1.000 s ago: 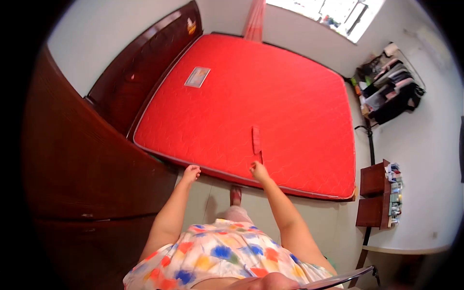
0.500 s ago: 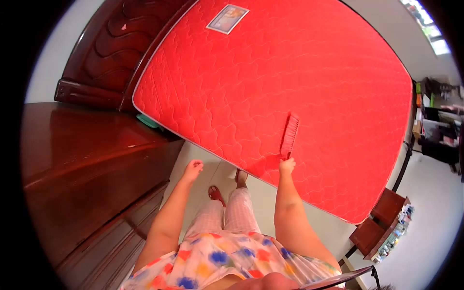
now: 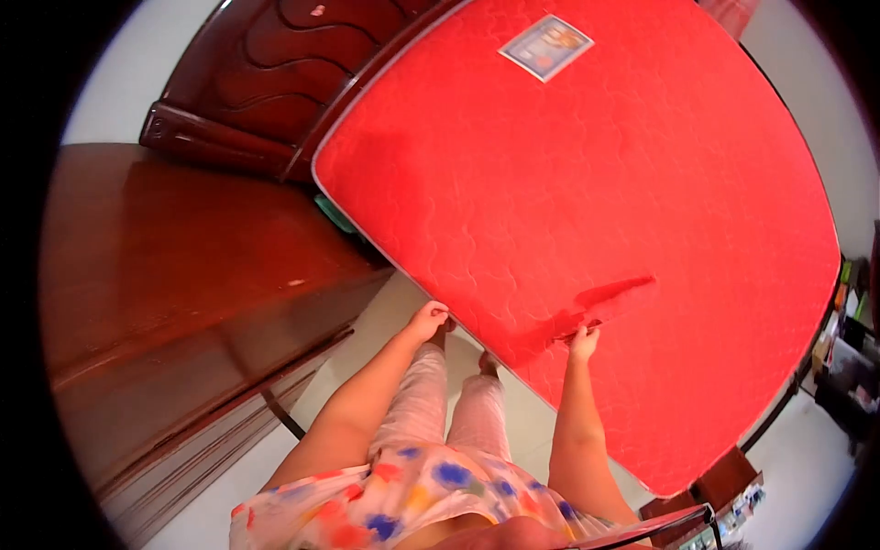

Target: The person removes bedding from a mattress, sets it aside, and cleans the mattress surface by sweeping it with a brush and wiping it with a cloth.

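A red bed brush (image 3: 616,290) with a long, narrow head is held by its handle in my right hand (image 3: 584,342), over the near part of the red quilted mattress (image 3: 715,202). The brush is smeared by motion, so I cannot tell whether its bristles touch the fabric. My left hand (image 3: 427,321) is closed, its fingers curled with nothing visible in them. It is right beside the mattress's near edge; whether it touches the piping there is unclear. A rectangular printed label (image 3: 547,48) shows on the mattress's far part.
To the left stands a dark wooden cabinet (image 3: 211,266), close to the carved headboard (image 3: 302,64). Something green (image 3: 335,213) pokes out beneath the mattress corner. A small brown wooden unit (image 3: 729,477) with items on it stands beyond the right corner. My feet are on pale floor (image 3: 367,357).
The view has turned, so the mattress appears farther right and lower. The brush has swung from nearly upright to slanting rightward. My left hand has come close to the mattress edge.
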Motion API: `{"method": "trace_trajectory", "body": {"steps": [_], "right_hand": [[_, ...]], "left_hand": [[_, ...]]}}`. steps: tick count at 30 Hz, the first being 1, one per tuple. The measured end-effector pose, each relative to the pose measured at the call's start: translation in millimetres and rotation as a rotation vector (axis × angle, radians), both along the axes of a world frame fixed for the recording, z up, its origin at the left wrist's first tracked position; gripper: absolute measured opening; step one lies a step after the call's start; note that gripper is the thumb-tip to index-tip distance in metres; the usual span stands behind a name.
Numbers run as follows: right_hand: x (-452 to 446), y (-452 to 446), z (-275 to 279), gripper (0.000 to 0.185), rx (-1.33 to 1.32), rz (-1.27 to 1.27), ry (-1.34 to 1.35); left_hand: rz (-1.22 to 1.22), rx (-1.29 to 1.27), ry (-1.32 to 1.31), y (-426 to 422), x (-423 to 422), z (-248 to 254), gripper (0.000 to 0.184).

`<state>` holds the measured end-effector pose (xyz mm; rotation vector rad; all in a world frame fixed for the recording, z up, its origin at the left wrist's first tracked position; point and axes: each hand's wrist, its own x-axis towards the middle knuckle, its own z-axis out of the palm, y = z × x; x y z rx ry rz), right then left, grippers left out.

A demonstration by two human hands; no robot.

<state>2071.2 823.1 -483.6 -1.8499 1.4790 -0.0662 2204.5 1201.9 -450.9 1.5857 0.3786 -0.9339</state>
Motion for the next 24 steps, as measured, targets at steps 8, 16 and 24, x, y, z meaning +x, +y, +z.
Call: {"method": "trace_trajectory", "body": {"steps": [8, 16, 24], "right_hand": [[201, 72, 69, 0.039, 0.071, 0.346, -0.113], [393, 251, 18, 0.033, -0.017, 0.953, -0.606], [489, 339, -11, 0.031, 0.125, 1.572, -0.109]], "left_hand": [[-0.188, 0.396, -0.172, 26, 136, -42, 0.022], [-0.297, 0.793, -0.187, 94, 279, -41, 0.027], [-0.468, 0.941, -0.122, 125, 296, -87, 0.033]]}}
